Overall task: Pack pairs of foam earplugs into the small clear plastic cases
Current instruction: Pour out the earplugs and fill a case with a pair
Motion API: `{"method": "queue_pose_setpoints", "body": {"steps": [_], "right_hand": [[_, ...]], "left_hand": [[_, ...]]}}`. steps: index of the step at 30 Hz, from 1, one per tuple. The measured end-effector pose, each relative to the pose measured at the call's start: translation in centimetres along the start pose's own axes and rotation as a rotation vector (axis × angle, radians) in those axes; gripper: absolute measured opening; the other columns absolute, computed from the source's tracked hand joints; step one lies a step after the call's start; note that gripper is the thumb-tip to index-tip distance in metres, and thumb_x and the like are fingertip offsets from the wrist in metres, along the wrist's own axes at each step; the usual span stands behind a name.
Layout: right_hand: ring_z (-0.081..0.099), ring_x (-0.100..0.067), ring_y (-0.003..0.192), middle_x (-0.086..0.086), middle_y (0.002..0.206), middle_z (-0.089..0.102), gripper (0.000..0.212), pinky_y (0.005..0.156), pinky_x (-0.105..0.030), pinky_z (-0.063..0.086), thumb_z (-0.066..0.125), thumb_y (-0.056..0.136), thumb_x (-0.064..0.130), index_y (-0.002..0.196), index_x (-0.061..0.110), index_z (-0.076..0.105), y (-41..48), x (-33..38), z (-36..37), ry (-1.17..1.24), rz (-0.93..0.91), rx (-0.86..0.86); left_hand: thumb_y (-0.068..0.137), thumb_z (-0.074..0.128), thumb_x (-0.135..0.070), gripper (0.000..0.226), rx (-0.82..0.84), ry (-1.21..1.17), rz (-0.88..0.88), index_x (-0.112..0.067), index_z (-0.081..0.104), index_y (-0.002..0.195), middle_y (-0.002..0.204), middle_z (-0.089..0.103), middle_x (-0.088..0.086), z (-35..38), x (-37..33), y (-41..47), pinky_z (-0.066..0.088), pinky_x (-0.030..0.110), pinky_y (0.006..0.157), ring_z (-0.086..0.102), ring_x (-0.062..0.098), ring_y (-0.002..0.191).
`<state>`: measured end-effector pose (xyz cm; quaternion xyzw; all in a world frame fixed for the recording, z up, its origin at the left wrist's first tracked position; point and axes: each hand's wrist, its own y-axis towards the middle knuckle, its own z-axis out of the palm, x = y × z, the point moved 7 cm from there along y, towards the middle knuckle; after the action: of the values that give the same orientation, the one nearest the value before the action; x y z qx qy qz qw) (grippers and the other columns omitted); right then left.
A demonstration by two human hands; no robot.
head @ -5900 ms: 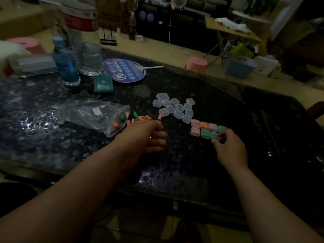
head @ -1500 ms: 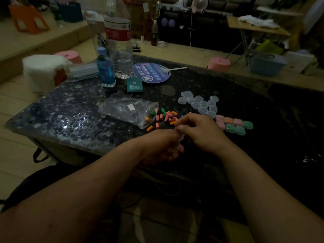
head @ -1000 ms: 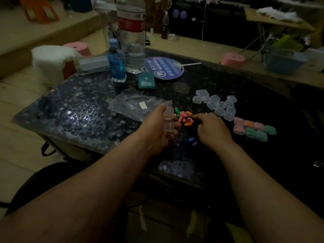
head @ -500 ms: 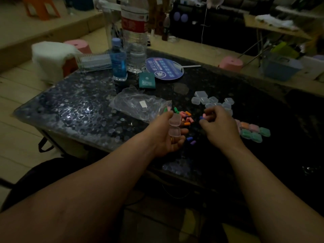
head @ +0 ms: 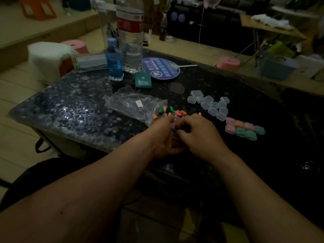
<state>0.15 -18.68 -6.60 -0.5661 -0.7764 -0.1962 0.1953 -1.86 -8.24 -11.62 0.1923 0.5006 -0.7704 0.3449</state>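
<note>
Whereas half a second earlier the two hands were apart, the right grip (head: 199,135) has since closed in on the left grip (head: 165,137), and both now meet above the near edge of the desk (head: 70,106). The left grip is curled narrowly around the open case (head: 175,122), as before, with its clear lid tilted toward the loose earplugs (head: 178,113). The right grip is narrow, fingertips pinched on a blue earplug (head: 175,131) at the mouth of the case. The two earplugs that lay on the desk just in front of the left grip are now covered by the hands. The pile of loose earplugs sits at the mouth of the plastic bag (head: 136,106), just beyond the knuckles. The empty cases (head: 210,106) lie in a cluster to the right of the pile, and the filled cases (head: 243,128), pink, orange and green, lie nearer and further right, unchanged. The base of the open case is hidden behind the right fingers (head: 185,133), so its contents cannot be determined. Low light makes the colours of the loose earplugs hard to separate, and both forearms are cut off by the lower frame edge.
</note>
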Motion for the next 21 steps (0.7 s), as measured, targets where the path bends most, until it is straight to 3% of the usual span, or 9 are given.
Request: {"method": "queue_pose_setpoints", "body": {"steps": [6, 10, 12, 14, 19, 21], "right_hand": [[0.063, -0.013, 0.116, 0.006, 0.122, 0.068, 0.015, 0.101, -0.035, 0.050, 0.075, 0.095, 0.029, 0.110, 0.034, 0.078, 0.1, 0.4, 0.2, 0.028, -0.036, -0.002], [0.067, -0.004, 0.099, 0.013, 0.108, 0.071, 0.011, 0.086, -0.028, 0.056, 0.068, 0.101, 0.026, 0.106, 0.031, 0.076, 0.9, -1.1, -1.2, 0.178, 0.045, -0.079], [0.065, -0.003, 0.096, 0.014, 0.105, 0.071, 0.015, 0.079, -0.020, 0.049, 0.063, 0.103, 0.019, 0.107, 0.027, 0.076, 1.2, -2.6, -3.1, 0.170, 0.121, -0.165], [0.066, -0.008, 0.100, 0.009, 0.109, 0.072, 0.017, 0.080, -0.024, 0.045, 0.062, 0.103, 0.019, 0.111, 0.024, 0.076, 1.1, -4.5, -4.3, 0.098, 0.193, -0.204], [0.067, -0.008, 0.094, 0.008, 0.108, 0.073, 0.010, 0.082, -0.031, 0.054, 0.073, 0.098, 0.032, 0.107, 0.031, 0.072, -0.1, -6.2, -1.4, -0.017, 0.291, 0.057], [0.066, -0.011, 0.096, 0.010, 0.107, 0.070, 0.020, 0.087, -0.036, 0.057, 0.077, 0.093, 0.045, 0.107, 0.034, 0.068, -0.3, -5.6, -0.2, -0.093, 0.265, 0.099]], "left_hand": [[0.103, 0.040, -0.042, 0.043, -0.001, -0.001, 0.006, -0.023, 0.069, 0.128, 0.109, 0.074, 0.004, -0.1, 0.0, 0.3, 0.055, 0.037, 0.074, 0.070, 0.021, 0.092], [0.105, 0.037, -0.047, 0.046, -0.034, -0.042, -0.042, -0.016, 0.068, 0.115, 0.096, 0.072, 0.008, -0.5, -0.1, -0.1, 0.056, 0.038, 0.077, 0.069, 0.022, 0.077], [0.106, 0.036, -0.050, 0.050, -0.080, -0.056, -0.056, -0.011, 0.067, 0.116, 0.095, 0.071, 0.010, -1.2, -0.2, -0.2, 0.056, 0.037, 0.072, 0.067, 0.022, 0.076], [0.107, 0.035, -0.050, 0.052, -0.114, -0.070, -0.043, -0.010, 0.066, 0.120, 0.096, 0.070, 0.010, -1.7, -0.5, -0.2, 0.055, 0.036, 0.067, 0.065, 0.022, 0.077], [0.108, 0.032, -0.050, 0.056, -0.189, -0.143, 0.014, -0.008, 0.067, 0.119, 0.096, 0.072, 0.009, -2.7, -1.5, -0.5, 0.053, 0.036, 0.072, 0.063, 0.019, 0.079], [0.108, 0.033, -0.049, 0.055, -0.204, -0.160, 0.028, -0.008, 0.068, 0.117, 0.094, 0.072, 0.009, -2.9, -1.6, -0.5, 0.053, 0.035, 0.070, 0.063, 0.019, 0.078]]}}
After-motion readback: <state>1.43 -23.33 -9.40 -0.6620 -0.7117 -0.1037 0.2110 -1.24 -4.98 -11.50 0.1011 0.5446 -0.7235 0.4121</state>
